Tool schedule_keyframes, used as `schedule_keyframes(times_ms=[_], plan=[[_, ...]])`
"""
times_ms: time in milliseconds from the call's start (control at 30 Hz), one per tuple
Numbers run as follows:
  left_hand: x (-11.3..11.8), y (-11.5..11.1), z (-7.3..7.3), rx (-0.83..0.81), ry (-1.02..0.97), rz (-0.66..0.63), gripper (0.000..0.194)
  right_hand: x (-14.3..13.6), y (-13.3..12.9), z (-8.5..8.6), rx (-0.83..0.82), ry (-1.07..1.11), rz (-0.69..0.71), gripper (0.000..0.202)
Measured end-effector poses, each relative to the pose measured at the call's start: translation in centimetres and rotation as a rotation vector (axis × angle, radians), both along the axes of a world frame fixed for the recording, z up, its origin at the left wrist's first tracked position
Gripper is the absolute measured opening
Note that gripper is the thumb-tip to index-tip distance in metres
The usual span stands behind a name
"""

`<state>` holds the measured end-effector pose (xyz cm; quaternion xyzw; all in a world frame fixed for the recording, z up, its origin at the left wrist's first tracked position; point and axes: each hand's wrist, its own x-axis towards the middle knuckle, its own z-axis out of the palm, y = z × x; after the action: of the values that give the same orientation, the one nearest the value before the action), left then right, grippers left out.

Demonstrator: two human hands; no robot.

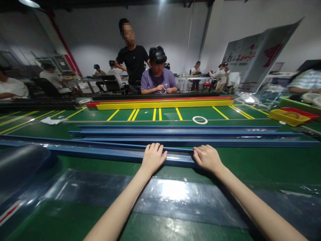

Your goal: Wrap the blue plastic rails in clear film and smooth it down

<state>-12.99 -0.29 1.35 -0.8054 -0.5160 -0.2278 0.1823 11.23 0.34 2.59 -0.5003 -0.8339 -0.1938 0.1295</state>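
My left hand [152,156] and my right hand [207,157] both rest on the near edge of a long blue channel strip [100,152] that lies across the green table [263,164]. Each hand curls its fingers over the strip's right end. More long blue strips [175,134] lie parallel just behind it. A clear plastic sheet [170,194] covers the table under my forearms.
Red and yellow long strips [163,103] lie at the far side, where a seated person in purple handles a white ring. Another white ring [200,119] lies mid-table. Yellow and red trays [288,117] stand at right. A person in black stands behind.
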Motion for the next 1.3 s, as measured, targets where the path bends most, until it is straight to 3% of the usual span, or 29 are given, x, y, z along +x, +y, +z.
schedule_keyframes(times_ms=[400, 700, 933, 1067, 1167, 1300], plan=[[-0.4, 1.3, -0.6, 0.046, 0.029, -0.011, 0.027, -0.5, -0.2, 0.2, -0.043, -0.005, -0.078, 0.04], [0.0, 2.4, -1.0, 0.081, 0.001, 0.035, 0.026, -0.2, 1.9, -0.3, -0.053, 0.034, -0.072, 0.038], [-0.2, 1.8, -1.4, 0.18, -0.099, -0.084, 0.023, -0.2, 1.9, -0.7, 0.048, 0.112, -0.026, 0.036], [-0.7, 1.3, -1.5, 0.2, -0.104, -0.156, 0.021, -0.1, 0.3, 0.5, 0.133, 0.25, 0.032, 0.036], [-0.7, 1.2, -1.5, 0.171, -0.106, -0.153, 0.021, 0.0, -1.4, 2.3, -0.084, 0.369, 0.061, 0.032], [-0.6, 1.2, -1.4, 0.128, -0.099, -0.142, 0.022, 0.4, -3.2, 4.0, -0.641, 0.322, 0.144, 0.033]])
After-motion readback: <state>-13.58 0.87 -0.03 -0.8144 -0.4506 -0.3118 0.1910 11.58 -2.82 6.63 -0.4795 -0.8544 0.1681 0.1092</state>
